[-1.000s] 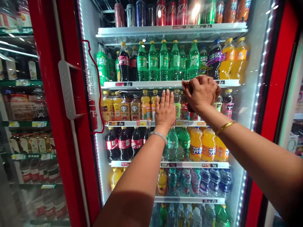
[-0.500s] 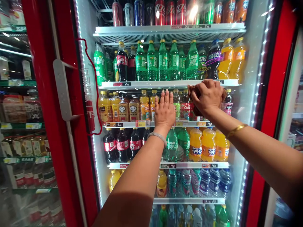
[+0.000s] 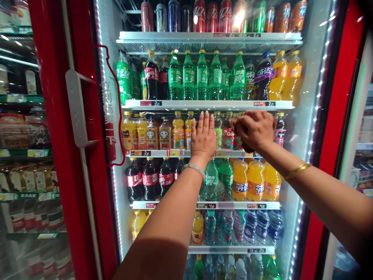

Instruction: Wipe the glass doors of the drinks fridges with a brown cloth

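Note:
A glass-fronted drinks cooler (image 3: 209, 105) with several lit shelves fills the middle of the head view. Flat against the glass, my left hand (image 3: 203, 136) has its fingers stretched upward, in front of the third shelf beside the Qoo bottles (image 3: 178, 130). My right hand (image 3: 256, 130) is bent at the wrist with curled fingers, right of the left hand, in front of the same shelf; what it holds, if anything, is hidden. Above it stand dark and orange Fanta bottles (image 3: 264, 76). Green Sprite bottles (image 3: 202, 79) line the second shelf.
Red door frames (image 3: 326, 155) flank the glass. A pale vertical handle (image 3: 76, 109) sits on the left frame. Farther left, another cooler (image 3: 27, 151) holds packages and bottles. Cans (image 3: 199, 16) stand on the top shelf.
My right hand has moved down a little, uncovering the price tag at the right of the second shelf. The left hand stays in place on the glass.

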Demonstrator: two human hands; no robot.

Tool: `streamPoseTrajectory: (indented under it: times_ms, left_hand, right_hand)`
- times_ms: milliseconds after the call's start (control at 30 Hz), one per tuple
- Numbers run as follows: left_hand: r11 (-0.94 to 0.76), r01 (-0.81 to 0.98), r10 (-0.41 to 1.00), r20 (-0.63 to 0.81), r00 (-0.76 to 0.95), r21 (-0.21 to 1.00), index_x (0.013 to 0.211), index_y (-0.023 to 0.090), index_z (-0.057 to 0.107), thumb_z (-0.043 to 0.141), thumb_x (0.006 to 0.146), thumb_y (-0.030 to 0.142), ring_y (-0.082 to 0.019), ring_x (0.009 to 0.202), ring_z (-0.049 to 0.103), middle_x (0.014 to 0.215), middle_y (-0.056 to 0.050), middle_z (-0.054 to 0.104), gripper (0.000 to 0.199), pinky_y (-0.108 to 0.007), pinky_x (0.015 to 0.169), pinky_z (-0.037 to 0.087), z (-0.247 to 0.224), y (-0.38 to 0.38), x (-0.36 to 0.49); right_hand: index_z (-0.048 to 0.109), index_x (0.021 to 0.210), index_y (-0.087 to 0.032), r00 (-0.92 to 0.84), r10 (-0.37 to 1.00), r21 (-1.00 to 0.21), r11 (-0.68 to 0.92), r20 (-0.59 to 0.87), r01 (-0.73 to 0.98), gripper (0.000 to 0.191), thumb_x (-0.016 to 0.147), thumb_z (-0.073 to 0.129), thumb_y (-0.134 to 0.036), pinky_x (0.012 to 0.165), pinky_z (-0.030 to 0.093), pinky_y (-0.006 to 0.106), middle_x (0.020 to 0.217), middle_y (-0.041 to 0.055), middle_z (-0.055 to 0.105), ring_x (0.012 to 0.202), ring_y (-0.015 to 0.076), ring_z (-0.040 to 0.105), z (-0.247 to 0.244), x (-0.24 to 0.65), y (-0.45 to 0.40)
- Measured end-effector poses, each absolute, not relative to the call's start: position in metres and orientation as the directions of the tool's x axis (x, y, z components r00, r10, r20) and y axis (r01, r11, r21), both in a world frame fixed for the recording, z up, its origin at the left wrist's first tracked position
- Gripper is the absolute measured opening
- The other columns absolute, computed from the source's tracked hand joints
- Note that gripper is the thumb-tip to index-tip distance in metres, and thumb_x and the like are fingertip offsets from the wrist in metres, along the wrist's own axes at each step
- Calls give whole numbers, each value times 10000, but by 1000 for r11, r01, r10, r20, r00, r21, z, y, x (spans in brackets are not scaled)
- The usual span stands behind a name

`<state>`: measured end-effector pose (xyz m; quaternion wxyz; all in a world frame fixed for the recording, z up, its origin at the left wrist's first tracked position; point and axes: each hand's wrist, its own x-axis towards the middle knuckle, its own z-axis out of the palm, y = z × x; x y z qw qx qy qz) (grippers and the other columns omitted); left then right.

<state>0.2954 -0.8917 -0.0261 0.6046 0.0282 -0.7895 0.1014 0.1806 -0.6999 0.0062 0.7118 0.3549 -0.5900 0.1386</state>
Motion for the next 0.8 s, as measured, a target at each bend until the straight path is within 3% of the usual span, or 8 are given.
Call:
streamPoseTrajectory:
  times_ms: [100,167,233,400,500,567,733,800]
  left_hand:
    - [980,-155,79,962,-261,-122,1676,113,298,364,1057,207,-268,1666,170,1769,-113,232,630,-543,1383,52,-26,-892,294]
    - [981,-153,76,964,-255,-117,1679,120,293,369,1055,203,-262,1666,166,1769,-108,238,634,-539,1384,55,-26,-892,294]
    - [981,-154,73,965,-253,-114,1678,129,297,380,1054,207,-257,1667,160,1769,-100,245,635,-538,1384,64,-27,-893,294]
    - [979,-155,91,964,-249,-133,1679,127,291,390,1050,205,-256,1670,140,1776,-98,222,641,-544,1383,62,-29,-894,293]
    - [978,-160,95,967,-238,-136,1677,118,293,376,1062,217,-260,1669,146,1774,-111,224,628,-545,1382,55,-29,-895,293]
    - [977,-162,101,967,-233,-141,1673,111,302,373,1067,227,-262,1667,156,1772,-117,229,620,-546,1381,52,-29,-895,292]
    - [977,-164,101,971,-219,-138,1669,117,315,360,1070,222,-254,1668,148,1772,-113,218,610,-535,1383,46,-29,-894,292]
    - [977,-162,101,971,-218,-138,1668,112,316,347,1070,219,-261,1669,137,1771,-120,211,608,-550,1381,48,-29,-893,293]
  right_hand:
    - [688,1012,-240,144,77,34,763,987,-645,291,971,537,-484,893,358,510,1241,145,657,1119,340,512,44,181,-720]
    - [685,1025,-243,145,93,24,763,985,-646,285,969,538,-481,908,353,526,1271,143,646,1146,356,502,54,188,-737]
    - [688,1018,-255,192,10,116,767,981,-631,255,980,536,-456,920,351,523,1248,124,660,1140,345,508,45,198,-747]
    - [714,1012,-316,347,-346,489,667,872,-562,124,980,603,-361,1041,349,481,1222,31,717,1194,269,543,-19,206,-726]
    - [722,1023,-326,402,-446,600,585,800,-545,104,964,649,-372,1072,360,457,1223,5,729,1196,246,560,-34,195,-704]
    - [721,1028,-313,374,-390,540,623,842,-566,139,978,622,-396,1019,389,456,1196,25,728,1156,256,572,-23,188,-700]
    - [697,1020,-251,149,27,76,765,989,-640,249,977,540,-439,914,382,532,1264,138,670,1157,367,535,31,195,-736]
    - [693,1047,-262,144,24,77,751,989,-656,249,980,525,-433,927,369,550,1283,140,662,1167,375,523,34,205,-751]
